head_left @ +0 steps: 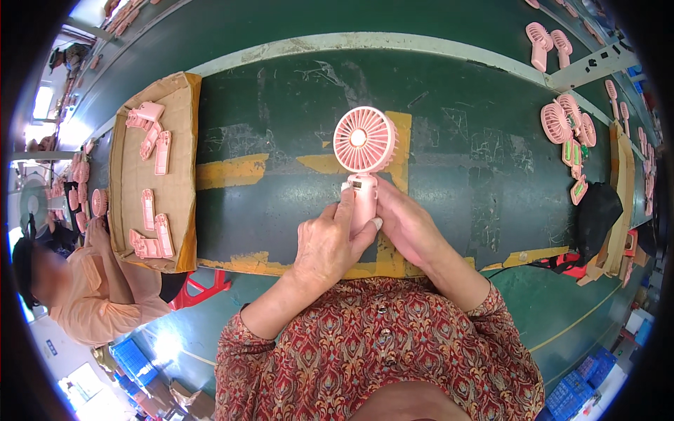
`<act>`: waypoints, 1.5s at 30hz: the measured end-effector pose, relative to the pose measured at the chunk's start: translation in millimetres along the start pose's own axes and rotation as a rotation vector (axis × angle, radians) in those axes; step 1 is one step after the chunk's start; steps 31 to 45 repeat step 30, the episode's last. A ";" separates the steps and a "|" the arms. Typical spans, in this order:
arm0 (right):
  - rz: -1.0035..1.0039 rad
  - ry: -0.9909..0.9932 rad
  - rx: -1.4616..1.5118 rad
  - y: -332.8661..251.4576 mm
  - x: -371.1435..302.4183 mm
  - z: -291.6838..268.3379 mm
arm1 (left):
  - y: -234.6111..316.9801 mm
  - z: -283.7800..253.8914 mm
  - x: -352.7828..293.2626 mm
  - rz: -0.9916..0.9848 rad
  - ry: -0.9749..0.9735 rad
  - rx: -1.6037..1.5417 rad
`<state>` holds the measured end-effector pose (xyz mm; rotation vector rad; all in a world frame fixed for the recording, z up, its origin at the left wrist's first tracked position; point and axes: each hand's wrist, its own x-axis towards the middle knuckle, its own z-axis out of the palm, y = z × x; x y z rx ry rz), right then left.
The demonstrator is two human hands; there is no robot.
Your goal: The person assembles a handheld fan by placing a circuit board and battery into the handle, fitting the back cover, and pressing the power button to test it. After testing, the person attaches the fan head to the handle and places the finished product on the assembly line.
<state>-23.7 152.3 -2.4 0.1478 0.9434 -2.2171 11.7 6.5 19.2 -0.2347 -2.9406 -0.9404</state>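
A pink handheld fan [364,140] stands out over the middle of the bench, its round grille away from me and its handle toward me. My left hand [328,235] is closed on the handle's left side, with the index finger on the handle's front near a small dark display. Wrapped behind the handle's right side is my right hand [406,223]; its fingers are mostly hidden by the fan. White coverings show on fingertips at the handle.
To the left lies a cardboard tray [184,175] with several pink handle shells [162,153]. At the right are partly assembled fans [557,124] showing green boards, beside a black cloth [598,212]. Another person [91,288] sits at the left. A metal rail [393,42] runs behind.
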 end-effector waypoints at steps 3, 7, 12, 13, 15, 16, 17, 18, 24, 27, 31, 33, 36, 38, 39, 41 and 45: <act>-0.017 0.085 0.047 -0.7 2.2 5.5 | 3.5 -3.2 1.9 -0.015 -0.033 0.026; -0.023 0.154 -0.182 -1.1 7.1 4.2 | 8.0 -4.9 2.5 -0.088 -0.077 0.008; 0.016 0.109 -0.106 1.2 10.6 -8.7 | -9.6 0.5 0.2 -0.272 -0.108 -0.547; -0.018 0.125 -0.081 3.8 11.3 -10.3 | -14.6 -0.5 -0.7 -0.376 -0.228 -0.693; -0.049 0.131 -0.062 6.9 11.5 -10.9 | -22.5 7.4 -2.8 -0.465 -0.304 -0.933; -0.074 0.107 -0.029 7.9 10.5 -10.6 | -24.9 8.9 -3.7 -0.549 -0.383 -1.175; -0.098 0.082 0.003 8.5 8.8 -9.9 | -25.5 8.3 -4.2 -0.548 -0.371 -1.178; -0.094 0.073 -0.006 8.3 7.3 -9.4 | -26.1 8.1 -3.8 -0.534 -0.413 -1.136; -0.136 0.034 -0.058 7.6 -6.4 -8.6 | -8.9 -4.8 -1.9 -0.338 -0.423 -0.670; -0.091 0.080 -0.010 4.5 -12.3 -4.7 | 0.0 -2.8 -7.7 -0.201 -0.323 -0.541; -0.085 0.075 -0.002 2.2 -17.8 -1.6 | 2.9 -3.1 -8.9 -0.140 -0.291 -0.471; -0.085 0.075 -0.002 2.2 -17.8 -1.6 | 2.9 -3.1 -8.9 -0.140 -0.291 -0.471; -0.085 0.075 -0.002 2.2 -17.8 -1.6 | 2.9 -3.1 -8.9 -0.140 -0.291 -0.471; -0.085 0.075 -0.002 2.2 -17.8 -1.6 | 2.9 -3.1 -8.9 -0.140 -0.291 -0.471; -0.085 0.075 -0.002 2.2 -17.8 -1.6 | 2.9 -3.1 -8.9 -0.140 -0.291 -0.471; -0.085 0.075 -0.002 2.2 -17.8 -1.6 | 2.9 -3.1 -8.9 -0.140 -0.291 -0.471; -0.085 0.075 -0.002 2.2 -17.8 -1.6 | 2.9 -3.1 -8.9 -0.140 -0.291 -0.471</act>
